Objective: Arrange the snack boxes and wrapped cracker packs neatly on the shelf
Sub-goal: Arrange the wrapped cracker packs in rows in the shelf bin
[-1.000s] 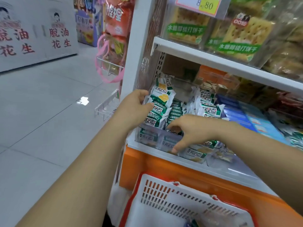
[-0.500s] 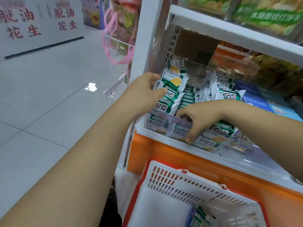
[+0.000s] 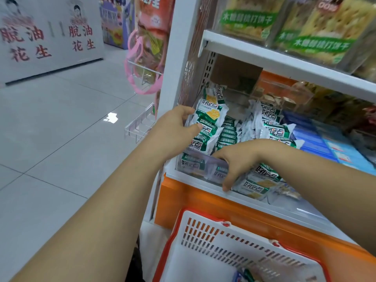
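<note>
We're down at the lower shelf (image 3: 203, 185), and both hands are in among the wrapped cracker packs (image 3: 210, 117). Our left hand (image 3: 177, 129) grips the leaning stack at the far left of the bay. Its fingers curl round the outer side, next to the perforated side panel (image 3: 192, 64), and the thumb presses on the face of a green-and-white wrapper. Our right hand (image 3: 237, 162) sits lower and nearer us, with its fingers hooked down over the top of the clear front guard (image 3: 193, 165). The thumb is hidden, so we cannot tell whether it also pinches one of the packs lying flat behind the guard. A second row of packs leans to the right, and the blue snack boxes (image 3: 325, 145) sit just beside it.

We read the step in hand as squaring up this left stack. To do it well, we'd steady the upright packs with the left hand while the right slides the loose flat ones in behind the guard, faces forward and edges level. Go gently, since these look like thin wrappers over brittle crackers and a hard squeeze could crush them. The guard looks light too, so tugging on it may shift it. Below us sits the white basket (image 3: 203, 261).
</note>
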A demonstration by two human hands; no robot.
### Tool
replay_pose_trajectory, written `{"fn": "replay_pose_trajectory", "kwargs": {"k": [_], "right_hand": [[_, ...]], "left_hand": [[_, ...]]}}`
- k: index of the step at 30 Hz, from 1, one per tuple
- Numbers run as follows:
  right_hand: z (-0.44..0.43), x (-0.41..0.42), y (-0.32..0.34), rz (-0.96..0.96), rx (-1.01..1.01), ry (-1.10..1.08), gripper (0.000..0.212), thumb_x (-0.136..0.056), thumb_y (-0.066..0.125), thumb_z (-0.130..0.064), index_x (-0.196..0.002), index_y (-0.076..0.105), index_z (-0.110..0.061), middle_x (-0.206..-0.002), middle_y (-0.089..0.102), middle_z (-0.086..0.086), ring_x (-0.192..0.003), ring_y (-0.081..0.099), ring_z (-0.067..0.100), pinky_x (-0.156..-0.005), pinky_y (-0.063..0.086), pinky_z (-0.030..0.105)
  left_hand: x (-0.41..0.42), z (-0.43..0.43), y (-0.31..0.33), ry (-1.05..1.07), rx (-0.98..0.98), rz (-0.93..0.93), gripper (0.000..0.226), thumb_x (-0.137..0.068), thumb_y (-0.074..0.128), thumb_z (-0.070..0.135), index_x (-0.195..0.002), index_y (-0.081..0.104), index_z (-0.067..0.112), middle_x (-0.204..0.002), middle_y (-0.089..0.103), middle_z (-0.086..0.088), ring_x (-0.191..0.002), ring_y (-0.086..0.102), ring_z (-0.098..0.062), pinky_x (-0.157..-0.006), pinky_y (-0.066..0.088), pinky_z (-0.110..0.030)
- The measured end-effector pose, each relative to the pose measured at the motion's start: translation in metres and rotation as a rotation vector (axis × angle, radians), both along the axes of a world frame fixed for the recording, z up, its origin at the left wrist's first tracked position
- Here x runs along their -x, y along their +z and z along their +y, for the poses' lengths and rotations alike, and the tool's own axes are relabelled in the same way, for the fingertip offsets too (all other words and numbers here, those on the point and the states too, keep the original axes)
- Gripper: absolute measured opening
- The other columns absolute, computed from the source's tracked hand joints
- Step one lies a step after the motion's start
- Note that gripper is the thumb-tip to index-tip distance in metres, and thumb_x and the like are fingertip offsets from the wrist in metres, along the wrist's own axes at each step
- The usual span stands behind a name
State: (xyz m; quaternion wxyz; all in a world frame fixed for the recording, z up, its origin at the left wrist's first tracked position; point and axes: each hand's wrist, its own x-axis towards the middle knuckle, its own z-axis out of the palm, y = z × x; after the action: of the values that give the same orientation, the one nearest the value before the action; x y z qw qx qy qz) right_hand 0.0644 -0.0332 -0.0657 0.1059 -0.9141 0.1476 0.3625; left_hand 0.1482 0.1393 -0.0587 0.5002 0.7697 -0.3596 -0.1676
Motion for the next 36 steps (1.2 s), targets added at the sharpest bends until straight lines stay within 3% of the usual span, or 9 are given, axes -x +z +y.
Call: {"fn": "replay_pose_trajectory", "kwargs": {"k": [3,9,11,13,16,29,36], "right_hand": [[-0.003,0.002,0.001,-0.014,0.054,0.022,0.054,-0.064,0.083,-0.037,-0.107,0.052,-0.026,-0.098,0.069,0.008,-0.086,0.069,0.03,-0.073,0.057,0.044],[0.0,0.008,0.013,-0.108,0.086,0.055,0.048,-0.066,0.083,-0.036,-0.1,0.052,-0.023,-0.1,0.065,0.006,-0.09,0.065,0.027,-0.077,0.054,0.042],[0.0,0.009,0.013,-0.146,0.097,0.07,0.047,-0.065,0.083,-0.04,-0.096,0.052,-0.024,-0.098,0.065,0.009,-0.086,0.063,0.029,-0.075,0.053,0.044],[-0.001,0.011,0.012,-0.175,0.1,0.081,0.044,-0.065,0.082,-0.042,-0.088,0.049,-0.026,-0.095,0.063,0.009,-0.076,0.057,0.023,-0.07,0.051,0.043],[0.001,0.013,0.011,-0.202,0.109,0.102,0.041,-0.069,0.08,-0.041,-0.083,0.046,-0.025,-0.09,0.059,0.007,-0.07,0.048,0.016,-0.064,0.042,0.035],[0.005,0.019,0.019,-0.261,0.129,0.105,0.051,-0.069,0.08,-0.04,-0.079,0.038,-0.014,-0.071,0.038,-0.002,-0.059,0.031,0.012,-0.051,0.025,0.025],[0.003,0.019,0.035,-0.18,0.046,0.072,0.03,-0.093,0.052,-0.044,-0.08,0.052,-0.017,-0.068,0.044,-0.006,-0.058,0.035,0.01,-0.054,0.033,0.021]], "left_hand": [[0.0,0.0,-0.002,-0.009,0.0,-0.009,0.047,-0.094,0.056,0.03,-0.139,0.043,0.024,-0.142,0.046,0.003,-0.126,0.047,-0.013,-0.092,0.032,-0.021],[-0.003,-0.002,-0.006,-0.053,-0.039,-0.103,0.042,-0.091,0.061,0.027,-0.132,0.051,0.029,-0.143,0.04,0.001,-0.128,0.044,-0.015,-0.092,0.03,-0.02],[-0.001,-0.004,-0.011,-0.095,-0.122,-0.224,0.037,-0.089,0.064,0.024,-0.125,0.058,0.03,-0.147,0.029,0.0,-0.132,0.037,-0.018,-0.098,0.027,-0.017],[0.001,-0.009,-0.018,-0.09,-0.209,-0.332,0.035,-0.088,0.066,0.023,-0.122,0.061,0.032,-0.152,0.018,0.0,-0.137,0.03,-0.025,-0.11,0.031,-0.034],[0.003,-0.012,-0.022,-0.054,-0.276,-0.425,0.036,-0.09,0.063,0.021,-0.123,0.06,0.035,-0.157,0.011,0.0,-0.14,0.024,-0.03,-0.107,0.035,-0.049],[0.004,-0.01,-0.021,-0.041,-0.37,-0.543,0.036,-0.093,0.056,0.023,-0.125,0.056,0.041,-0.158,0.007,0.001,-0.138,0.027,-0.031,-0.101,0.039,-0.05],[0.003,-0.012,-0.023,-0.037,-0.374,-0.543,0.037,-0.093,0.057,0.023,-0.126,0.055,0.041,-0.158,0.005,0.002,-0.138,0.028,-0.03,-0.1,0.039,-0.049]]}}
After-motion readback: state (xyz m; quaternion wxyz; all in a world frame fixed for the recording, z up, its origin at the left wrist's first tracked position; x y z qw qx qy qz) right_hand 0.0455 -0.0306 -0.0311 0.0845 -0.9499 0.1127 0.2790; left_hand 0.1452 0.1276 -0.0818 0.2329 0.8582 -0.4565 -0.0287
